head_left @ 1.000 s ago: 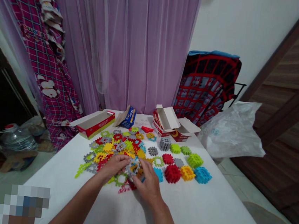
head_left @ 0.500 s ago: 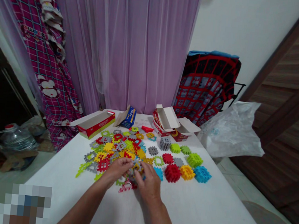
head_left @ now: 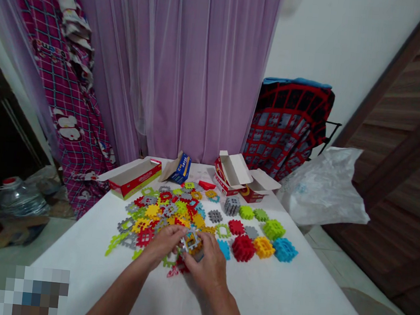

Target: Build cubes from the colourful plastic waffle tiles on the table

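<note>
Between my two hands is a grey interlocking building piece (head_left: 189,241) with an open, window-like middle. My left hand (head_left: 166,241) pinches its left side with thumb and fingertips. On the other side, my right hand (head_left: 210,261) grips the piece, thumb below and fingers above. Yellow shows through and beside the grey piece; whether it belongs to the held part I cannot tell. Just under the hands lie a green frame piece (head_left: 170,260) and a red piece (head_left: 173,272), both partly covered. The mixed pile of building pieces (head_left: 152,211) spreads behind my left hand.
Stacks of red (head_left: 243,248), yellow (head_left: 264,247), blue (head_left: 285,250), green (head_left: 274,229) and grey pieces (head_left: 231,206) stand on the right of the white table (head_left: 277,302). Opened cardboard boxes (head_left: 135,177) line the back. A plastic bag (head_left: 326,188) hangs at the right edge.
The grey piece has been turned and tilted in my hands, so its open face now shows more clearly. The view has shifted slightly; the pile and stacks look the same.
</note>
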The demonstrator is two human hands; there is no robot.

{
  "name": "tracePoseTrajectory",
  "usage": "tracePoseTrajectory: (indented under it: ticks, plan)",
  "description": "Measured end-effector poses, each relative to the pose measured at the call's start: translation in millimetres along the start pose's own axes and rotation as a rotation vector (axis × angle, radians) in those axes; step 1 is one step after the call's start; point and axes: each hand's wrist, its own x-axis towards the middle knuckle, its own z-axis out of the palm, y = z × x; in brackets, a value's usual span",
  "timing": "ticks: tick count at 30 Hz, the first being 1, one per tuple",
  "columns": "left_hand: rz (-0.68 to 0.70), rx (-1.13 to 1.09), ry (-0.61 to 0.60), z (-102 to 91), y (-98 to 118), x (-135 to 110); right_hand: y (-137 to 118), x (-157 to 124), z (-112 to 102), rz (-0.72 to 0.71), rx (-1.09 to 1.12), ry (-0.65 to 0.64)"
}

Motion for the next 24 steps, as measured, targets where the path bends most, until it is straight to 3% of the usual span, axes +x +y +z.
tracePoseTrajectory:
  ticks: [2,4,6,9,12,15,24]
  plan:
    - [0.07,0.012,0.095,-5.1,0.1,-3.3,6.5,6.7,-9.2,0.025,-0.036,0.042]
    - [0.179,0.087,0.307,-18.0,-5.1,-6.4,22.5,21.7,-24.5,0.061,-0.097,0.109]
    - [0.302,0.215,0.537,-37.2,-16.7,-8.8,46.2,45.1,-43.9,0.111,-0.179,0.175]
    - [0.449,0.44,0.756,-67.4,-40.4,-11.8,83.5,87.2,-70.1,0.273,-0.332,0.209]
    - [0.52,0.583,0.844,-87.6,-60.5,-15.1,107.6,121.5,-80.3,0.45,-0.443,0.097]
    - [0.527,0.634,0.891,-96.5,-70.7,-17.2,115.2,139.2,-74.3,0.576,-0.502,-0.003]
    - [0.408,0.56,0.895,-102.5,-76.6,-11.9,119.1,143.4,-49.8,0.581,-0.603,-0.104]
